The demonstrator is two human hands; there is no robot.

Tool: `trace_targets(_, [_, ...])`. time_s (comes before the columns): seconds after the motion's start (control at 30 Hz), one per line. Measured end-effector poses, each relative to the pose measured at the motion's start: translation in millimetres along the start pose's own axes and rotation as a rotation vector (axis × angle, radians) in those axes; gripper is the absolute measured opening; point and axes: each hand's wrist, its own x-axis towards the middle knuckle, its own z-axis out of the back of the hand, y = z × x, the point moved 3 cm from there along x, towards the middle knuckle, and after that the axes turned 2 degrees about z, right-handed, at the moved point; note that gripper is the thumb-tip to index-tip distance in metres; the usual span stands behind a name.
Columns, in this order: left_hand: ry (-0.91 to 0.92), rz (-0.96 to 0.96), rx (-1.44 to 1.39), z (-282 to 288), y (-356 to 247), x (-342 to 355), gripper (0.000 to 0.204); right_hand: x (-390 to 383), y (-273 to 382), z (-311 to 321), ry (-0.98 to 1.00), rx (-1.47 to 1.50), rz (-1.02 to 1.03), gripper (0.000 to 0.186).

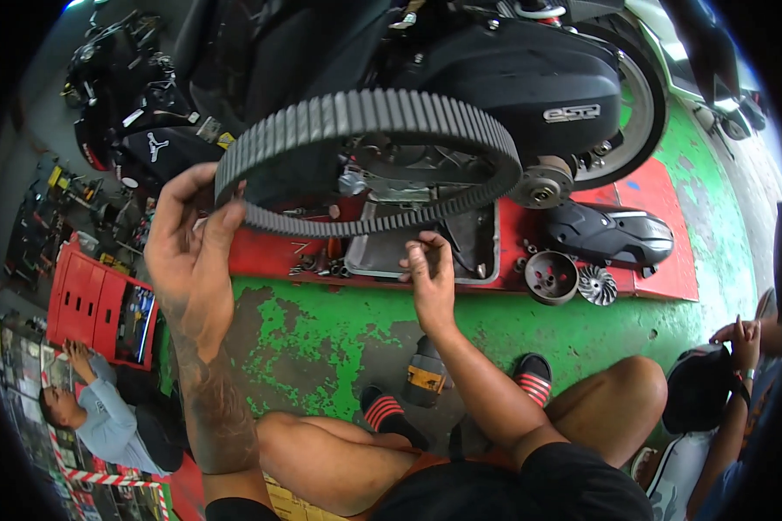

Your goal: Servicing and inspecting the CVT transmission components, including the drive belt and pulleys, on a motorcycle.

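My left hand [195, 234] grips a large ribbed rubber drive belt [365, 113] at its left side, holding it raised in front of a black scooter's engine cover [521, 82]. My right hand [427, 265] is just below the belt's lower edge, fingers loosely bent and apart, with nothing visible held. Behind the belt, a metal tray [365, 262] sits on the red lift platform [269, 252] with small tools. To the right lie a black plastic cover [608, 233], a round metal clutch bell [550, 276] and a finned fan disc [597, 283]. A metal pulley [543, 187] is on the engine.
A person in a grey top [113, 425] sits at lower left beside a red tool cabinet [91, 304]. Another person's hands [743, 343] and dark bag [695, 382] are at the right. A black and yellow object [426, 373] lies on the green floor [304, 339] between my feet.
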Motion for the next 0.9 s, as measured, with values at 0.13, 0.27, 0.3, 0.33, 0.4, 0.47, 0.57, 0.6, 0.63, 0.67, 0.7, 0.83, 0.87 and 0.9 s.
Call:
trace_targets(0.13, [-0.026, 0.000, 0.112, 29.0, 9.0, -34.5, 0.033, 3.6, 13.6, -18.8, 0.020, 0.444, -0.359, 0.046])
trace_targets(0.27, [-0.111, -0.095, 0.190, 41.2, 38.8, -54.0, 0.032, 9.3, 29.4, -16.2, -0.004, 0.552, -0.328, 0.038])
trace_targets(0.3, [-0.193, -0.097, 0.201, 46.5, 44.3, -56.3, 0.032, 11.0, 31.2, -16.8, -0.018, 0.656, -0.331, 0.035])
trace_targets(0.33, [-0.194, -0.091, 0.196, 48.7, 49.8, -58.7, 0.032, 14.1, 33.1, -14.7, 0.045, 0.683, -0.318, 0.043])
trace_targets(0.4, [-0.198, 0.025, 0.225, 53.7, 62.4, -62.3, 0.032, 16.2, 37.0, -11.2, 0.090, 0.650, -0.324, 0.059])
trace_targets(0.47, [-0.191, 0.048, 0.240, 56.9, 71.5, -64.8, 0.032, 15.2, 38.4, -10.8, 0.120, 0.687, -0.337, 0.055])
trace_targets(0.57, [-0.170, 0.070, 0.250, 59.3, 81.2, -66.6, 0.031, 13.5, 33.1, -8.6, 0.171, 0.776, -0.352, 0.048])
trace_targets(0.6, [-0.156, 0.068, 0.246, 59.1, 83.2, -66.4, 0.030, 12.3, 31.0, -8.4, 0.217, 0.841, -0.361, 0.047])
trace_targets(0.63, [-0.157, 0.072, 0.244, 58.1, 86.3, -66.2, 0.030, 11.7, 29.7, -8.5, 0.261, 0.906, -0.368, 0.046])
trace_targets(0.67, [-0.162, 0.079, 0.232, 56.3, 89.3, -65.8, 0.030, 12.7, 28.5, -7.1, 0.259, 0.903, -0.370, 0.046])
trace_targets(0.7, [-0.166, 0.087, 0.220, 54.7, 92.7, -65.1, 0.030, 13.6, 28.2, -7.1, 0.286, 0.947, -0.410, 0.045])
trace_targets(0.83, [-0.161, 0.096, 0.257, 59.4, 102.6, -63.8, 0.030, 5.4, 39.1, -24.8, 0.297, 1.015, -0.520, 0.044])
trace_targets(0.87, [-0.143, 0.102, 0.322, 59.9, 106.4, -63.2, 0.029, 2.4, 41.0, -29.2, 0.262, 0.998, -0.570, 0.045])
trace_targets(0.9, [-0.125, 0.107, 0.388, 60.9, 107.7, -62.0, 0.028, 1.4, 36.6, -28.8, 0.264, 1.001, -0.573, 0.045])
